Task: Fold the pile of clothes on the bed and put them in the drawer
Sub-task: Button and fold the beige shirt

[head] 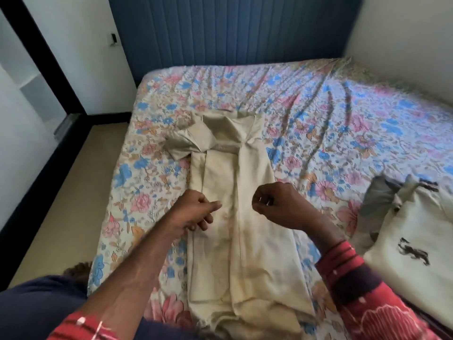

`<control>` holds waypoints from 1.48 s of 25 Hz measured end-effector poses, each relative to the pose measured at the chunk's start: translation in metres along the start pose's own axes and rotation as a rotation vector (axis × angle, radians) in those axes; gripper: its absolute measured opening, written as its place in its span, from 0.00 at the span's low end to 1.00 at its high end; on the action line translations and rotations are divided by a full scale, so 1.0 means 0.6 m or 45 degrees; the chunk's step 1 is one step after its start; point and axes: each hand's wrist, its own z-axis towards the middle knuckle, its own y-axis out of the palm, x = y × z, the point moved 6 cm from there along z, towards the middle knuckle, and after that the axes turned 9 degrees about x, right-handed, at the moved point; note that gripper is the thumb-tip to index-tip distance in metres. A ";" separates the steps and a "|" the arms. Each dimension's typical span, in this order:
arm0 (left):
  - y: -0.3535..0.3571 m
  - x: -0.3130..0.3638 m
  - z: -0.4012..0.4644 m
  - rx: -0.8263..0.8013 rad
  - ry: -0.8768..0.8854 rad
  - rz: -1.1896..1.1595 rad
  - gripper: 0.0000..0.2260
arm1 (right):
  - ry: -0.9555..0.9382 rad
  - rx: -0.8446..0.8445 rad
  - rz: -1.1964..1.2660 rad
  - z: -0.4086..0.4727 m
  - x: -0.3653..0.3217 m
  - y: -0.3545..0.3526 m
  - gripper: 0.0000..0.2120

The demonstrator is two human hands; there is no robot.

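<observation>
A beige garment [235,217] lies lengthwise on the floral bedsheet [343,119], its two long sides folded in toward the middle and a sleeve bunched at its upper left [186,141]. My left hand [196,213] is over the garment's left fold, fingers loosely curled, with no fabric visibly gripped. My right hand [277,204] hovers over the garment's right fold. Its fingers are curled into a fist with nothing seen in them. A pile of clothes lies at the right edge of the bed: a white garment with black print [404,253] and a grey one [377,195].
The bed fills most of the view, with a blue padded headboard [232,33] behind it and a white wall at right. A strip of beige floor [61,192] runs along the bed's left side, next to a dark-framed wall [36,57]. No drawer is in view.
</observation>
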 end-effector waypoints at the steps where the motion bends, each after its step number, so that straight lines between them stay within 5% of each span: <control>1: -0.014 0.009 0.026 0.019 -0.044 -0.104 0.14 | -0.018 0.072 0.032 0.047 0.000 0.000 0.05; 5: -0.055 0.028 0.120 0.225 -0.169 -0.470 0.10 | 0.035 0.385 0.034 0.208 0.062 0.014 0.07; 8: -0.085 0.034 0.199 0.410 -0.209 -0.553 0.11 | -0.002 0.402 -0.117 0.299 0.105 0.038 0.13; 10: -0.114 0.050 0.245 0.677 -0.102 -0.286 0.21 | -0.009 0.467 -0.104 0.354 0.122 0.030 0.17; 13: -0.107 0.124 0.283 0.915 0.486 0.405 0.31 | -0.030 0.372 -0.229 0.400 0.153 0.040 0.19; 15: -0.077 0.150 0.318 0.821 0.776 0.956 0.40 | -0.037 0.252 -0.384 0.401 0.184 0.075 0.25; 18: -0.096 0.132 0.401 0.566 0.662 1.114 0.42 | -0.085 0.329 -0.494 0.409 0.210 0.114 0.27; 20: -0.120 0.126 0.421 0.558 0.622 0.928 0.31 | -0.136 0.400 -0.493 0.414 0.215 0.115 0.23; 22: -0.164 0.123 0.424 0.667 0.515 0.351 0.22 | -0.147 0.445 -0.476 0.414 0.226 0.114 0.19; 25: -0.256 0.064 0.437 0.857 0.074 -0.639 0.23 | -0.140 0.439 -0.459 0.410 0.230 0.116 0.19; 27: -0.312 0.015 0.445 0.918 -0.135 -0.974 0.27 | -0.151 0.446 -0.462 0.411 0.225 0.115 0.19; 37: -0.422 -0.080 0.401 0.906 -0.594 -1.284 0.31 | -0.117 0.378 -0.536 0.413 0.219 0.114 0.21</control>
